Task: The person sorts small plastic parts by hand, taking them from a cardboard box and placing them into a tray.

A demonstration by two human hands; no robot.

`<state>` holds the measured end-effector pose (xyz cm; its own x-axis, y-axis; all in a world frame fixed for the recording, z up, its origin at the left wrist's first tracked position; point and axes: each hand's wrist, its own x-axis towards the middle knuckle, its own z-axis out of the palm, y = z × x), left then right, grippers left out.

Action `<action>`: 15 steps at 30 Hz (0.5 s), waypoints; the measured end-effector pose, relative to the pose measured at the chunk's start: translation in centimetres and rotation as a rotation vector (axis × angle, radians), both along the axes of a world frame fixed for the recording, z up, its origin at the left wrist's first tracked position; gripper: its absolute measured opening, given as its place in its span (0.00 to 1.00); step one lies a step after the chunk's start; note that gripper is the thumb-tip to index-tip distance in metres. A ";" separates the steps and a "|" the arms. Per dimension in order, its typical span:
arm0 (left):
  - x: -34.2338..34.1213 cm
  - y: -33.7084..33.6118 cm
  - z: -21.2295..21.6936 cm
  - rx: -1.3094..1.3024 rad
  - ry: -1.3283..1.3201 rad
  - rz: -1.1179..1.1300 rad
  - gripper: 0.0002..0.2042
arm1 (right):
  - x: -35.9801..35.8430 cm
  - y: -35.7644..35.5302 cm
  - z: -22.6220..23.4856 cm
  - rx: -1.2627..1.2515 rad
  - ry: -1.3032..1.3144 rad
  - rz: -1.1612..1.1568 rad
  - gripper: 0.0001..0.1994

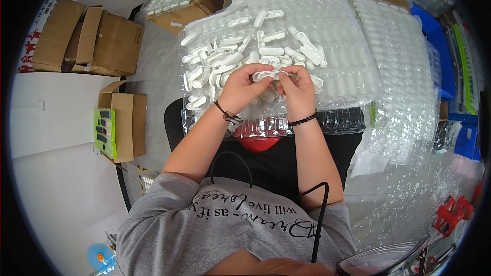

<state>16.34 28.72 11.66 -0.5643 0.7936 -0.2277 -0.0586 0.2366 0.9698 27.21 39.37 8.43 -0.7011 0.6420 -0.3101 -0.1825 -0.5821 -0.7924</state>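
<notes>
Both hands are at work on one slim white piece [267,75], held over the clear plastic tray [340,53], nearer its near edge than its far one. The fingers of the left hand [243,88] pinch its left end; those of the right hand [298,89] pinch near its right end. The step looks like two-handed handling of a single piece. Loose white pieces [225,59] crowd close by, so the next move probably calls for a steady, even pinch, clear of them.
</notes>
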 end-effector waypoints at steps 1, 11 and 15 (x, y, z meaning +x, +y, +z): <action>0.1 0.0 0.0 0.000 0.000 0.001 0.13 | 0.1 0.0 0.0 0.000 0.000 0.001 0.07; 0.6 0.5 0.2 0.106 -0.119 -0.016 0.11 | 0.0 0.0 0.0 -0.002 0.031 0.069 0.09; 0.1 0.3 -0.7 0.052 -0.062 -0.035 0.11 | 0.0 -0.1 -0.2 0.027 0.061 0.072 0.09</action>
<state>16.44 29.06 10.91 -0.5223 0.8240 -0.2198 -0.1120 0.1892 0.9755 27.21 39.32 8.20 -0.7631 0.5966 -0.2486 -0.1895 -0.5743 -0.7964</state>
